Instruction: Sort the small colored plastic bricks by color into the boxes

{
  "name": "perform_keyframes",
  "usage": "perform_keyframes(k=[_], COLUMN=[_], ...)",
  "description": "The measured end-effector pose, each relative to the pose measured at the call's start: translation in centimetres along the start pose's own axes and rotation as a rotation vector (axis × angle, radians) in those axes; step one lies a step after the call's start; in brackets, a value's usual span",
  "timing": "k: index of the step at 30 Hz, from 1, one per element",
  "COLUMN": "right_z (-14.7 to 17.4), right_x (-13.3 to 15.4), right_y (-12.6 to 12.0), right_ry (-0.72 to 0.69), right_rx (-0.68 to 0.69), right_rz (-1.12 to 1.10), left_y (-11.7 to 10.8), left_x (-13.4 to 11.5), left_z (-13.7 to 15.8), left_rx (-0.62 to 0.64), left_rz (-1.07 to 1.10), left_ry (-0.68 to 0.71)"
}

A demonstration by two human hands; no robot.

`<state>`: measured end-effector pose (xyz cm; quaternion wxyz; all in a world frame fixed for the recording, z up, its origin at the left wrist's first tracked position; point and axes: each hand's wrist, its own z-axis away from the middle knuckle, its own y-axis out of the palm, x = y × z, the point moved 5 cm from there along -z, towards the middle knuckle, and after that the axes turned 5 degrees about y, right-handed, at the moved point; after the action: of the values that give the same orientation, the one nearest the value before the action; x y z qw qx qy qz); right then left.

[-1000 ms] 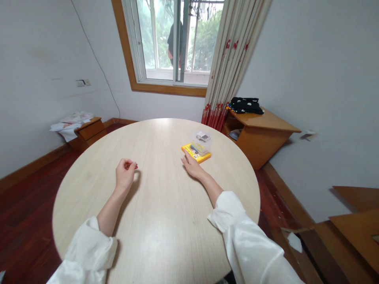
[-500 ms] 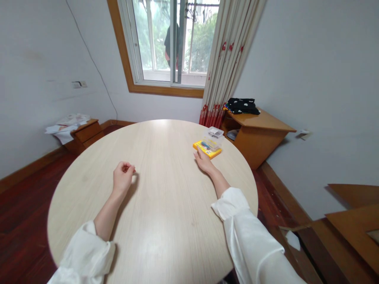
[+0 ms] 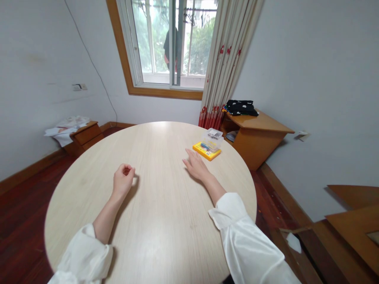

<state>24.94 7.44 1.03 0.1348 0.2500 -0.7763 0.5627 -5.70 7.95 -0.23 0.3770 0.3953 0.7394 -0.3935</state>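
Observation:
My left hand [image 3: 123, 179] rests on the left half of the round table [image 3: 154, 221], its fingers curled in toward the thumb. Through the gap between them only skin shows, with no object visible. On the right, my right hand [image 3: 196, 166] is open, palm down, its fingers stretched out above or on the tabletop. Just beyond its fingertips lies a flat yellow box [image 3: 210, 154]. On and behind that box stands a clear plastic case [image 3: 212, 141] with small things in it, one of them blue. The fingers appear apart from the box.
A wooden cabinet [image 3: 263, 122] with folded black cloth [image 3: 241, 107] on it stands past the table's right edge. Behind the table are a window and a curtain [image 3: 226, 59]. Papers [image 3: 66, 128] lie on a low wooden stand at the left.
My right hand has come off the yellow box and moved left, its fingers spreading. The box and case stay in place. My left hand has barely moved.

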Motion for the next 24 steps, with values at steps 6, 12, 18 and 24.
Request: perform_keyframes(k=[6, 12, 18, 24], right_z=[1.9, 2.3, 2.9, 2.9], right_x=[5.5, 4.4, 4.1, 4.3], right_y=[1.2, 3.1, 4.5, 4.2], right_ry=[-0.183, -0.150, -0.100, -0.100], right_rx=[0.122, 0.325, 0.443, 0.424], right_rz=[0.239, 0.257, 0.268, 0.257], left_y=[2.2, 5.1, 6.3, 6.3], left_x=[-2.5, -2.7, -1.6, -1.8], left_z=[2.0, 4.5, 5.6, 5.5], left_rx=[0.324, 0.653, 0.779, 0.781], left_rz=[-0.301, -0.713, -0.870, -0.861], left_ry=[0.388, 0.557, 0.557, 0.550])
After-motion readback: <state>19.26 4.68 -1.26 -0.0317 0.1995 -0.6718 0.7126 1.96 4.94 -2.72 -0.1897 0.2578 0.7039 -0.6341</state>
